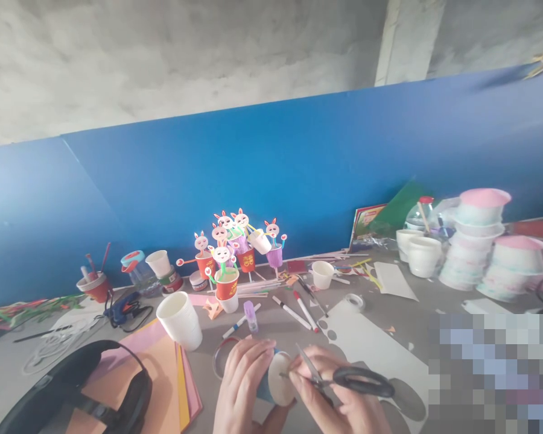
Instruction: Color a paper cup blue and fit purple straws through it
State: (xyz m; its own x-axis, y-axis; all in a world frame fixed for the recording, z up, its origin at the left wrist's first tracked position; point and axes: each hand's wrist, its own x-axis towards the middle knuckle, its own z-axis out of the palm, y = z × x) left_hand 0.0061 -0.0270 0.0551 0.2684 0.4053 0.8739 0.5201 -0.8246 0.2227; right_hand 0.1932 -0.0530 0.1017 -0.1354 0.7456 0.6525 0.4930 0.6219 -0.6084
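Note:
My left hand (242, 383) is wrapped round a blue paper cup (276, 380) lying on its side, its pale round bottom facing right. My right hand (339, 395) grips black-handled scissors (344, 378), blades pointing up-left, with the tips at the cup's bottom. Both hands are low in the picture, just above the grey table (9, 374). White paper with round holes cut out (366, 346) lies under and behind my right hand.
Behind stand several bunny-faced paper cup figures (228, 253), white cups (180, 319), markers (298, 310), a glue stick (250, 316), tape (355, 301), a glue gun (124, 308), coloured paper sheets (163, 361), stacked bowls (479, 241). A blue wall panel (298, 169) backs the table.

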